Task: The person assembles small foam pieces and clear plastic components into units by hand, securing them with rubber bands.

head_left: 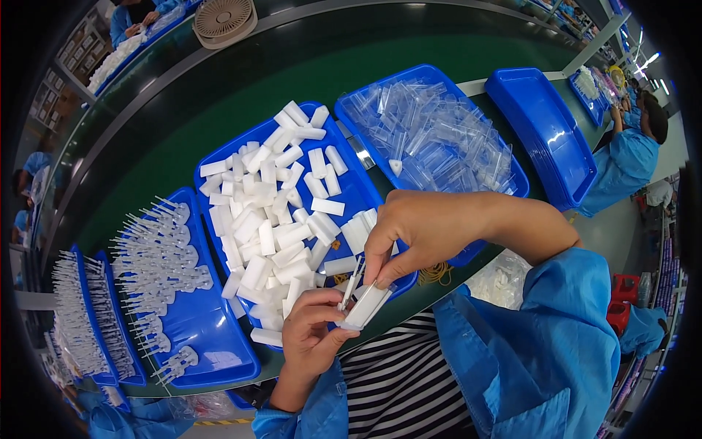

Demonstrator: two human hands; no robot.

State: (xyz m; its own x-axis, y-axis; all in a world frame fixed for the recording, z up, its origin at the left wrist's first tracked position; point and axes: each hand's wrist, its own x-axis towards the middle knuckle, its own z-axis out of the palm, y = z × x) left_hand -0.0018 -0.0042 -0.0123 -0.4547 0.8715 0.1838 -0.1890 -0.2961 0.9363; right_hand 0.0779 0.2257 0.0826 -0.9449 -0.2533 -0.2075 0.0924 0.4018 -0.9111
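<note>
Near my body, my left hand (313,335) holds the lower end of a white oblong block (367,306) with a clear plastic edge along it. Its fingers also rest against a thin white-and-grey stick-like part (352,281) standing beside the block. From above, my right hand (409,233) bends down, and its thumb and fingertips pinch the upper end of the block. Whether those fingertips also hold the clear plastic is hidden. Just beyond both hands, a blue tray (352,175) carries a heap of similar white blocks (267,212).
Clear plastic sleeves (431,132) fill a blue tray at the back right, next to stacked blue trays (545,139). White stemmed parts (157,256) lie in a tray at left. Yellow rubber bands (436,274) lie near my right forearm. A fan (224,20) stands behind; a co-worker (630,150) sits right.
</note>
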